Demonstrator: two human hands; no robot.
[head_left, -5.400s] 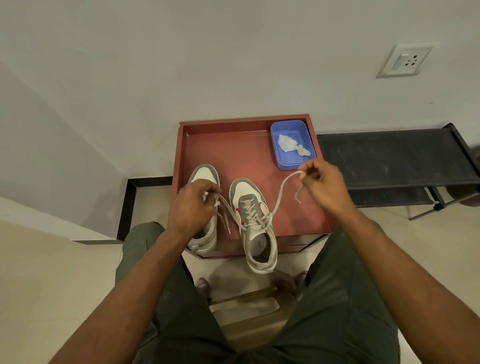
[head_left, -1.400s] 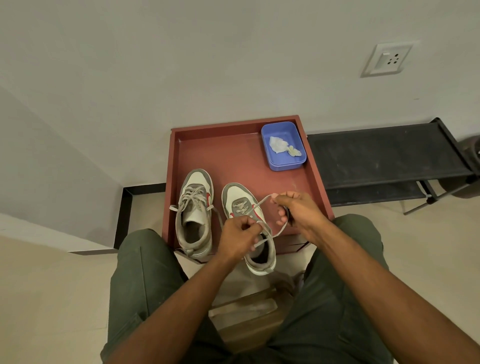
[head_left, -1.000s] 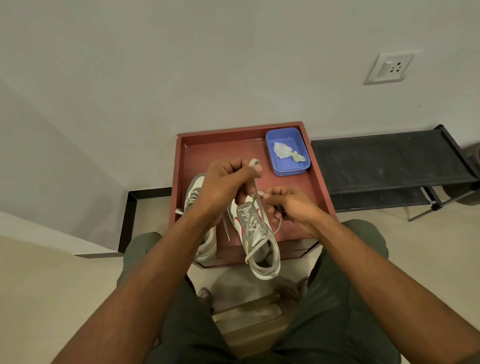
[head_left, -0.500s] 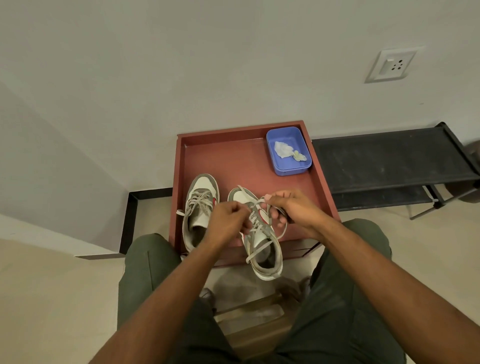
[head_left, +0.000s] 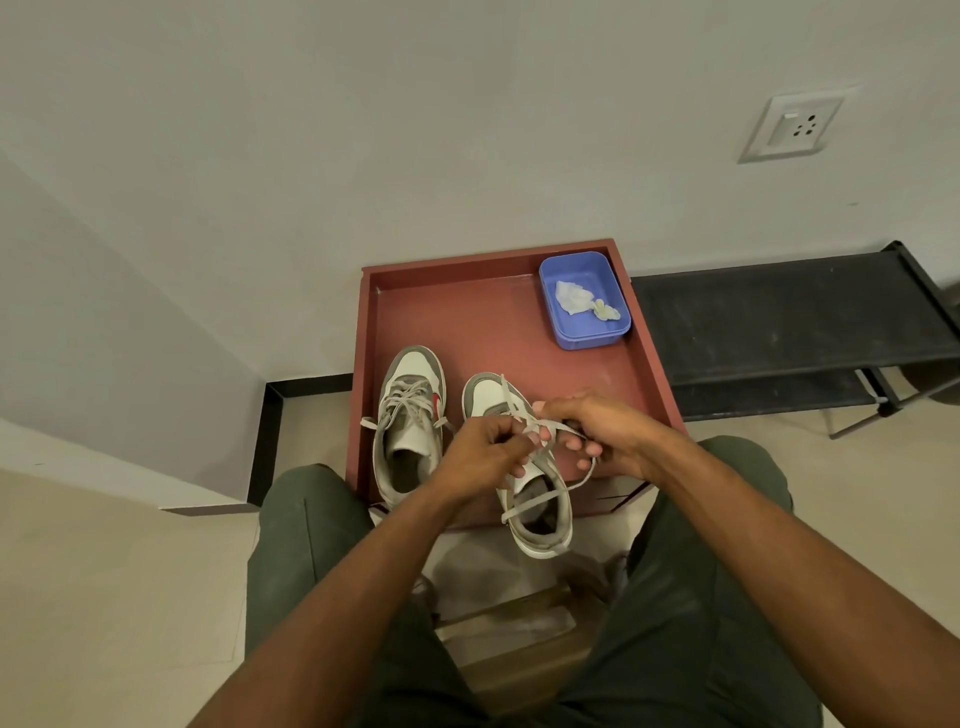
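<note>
Two grey and white sneakers stand side by side on a red tray-like table (head_left: 498, 332). The left sneaker (head_left: 410, 421) has its laces tied. Over the right sneaker (head_left: 537, 512), whose heel juts past the table's front edge, both my hands work the grey lace (head_left: 535, 501). My left hand (head_left: 485, 452) pinches a part of the lace with curled fingers. My right hand (head_left: 597, 431) holds another part, a loop of which hangs below it. One loose end lies across the shoe's opening.
A blue plastic tub (head_left: 584, 299) with crumpled white scraps sits at the table's back right corner. A black low rack (head_left: 789, 332) stands to the right against the wall. My knees in green trousers frame the table's front. A wall socket (head_left: 792, 127) is at upper right.
Five seconds ago my hands were spread wide, pulling the lace ends apart. Since then they came together over the right sneaker; my left hand rose briefly with the lace, then dropped back.
</note>
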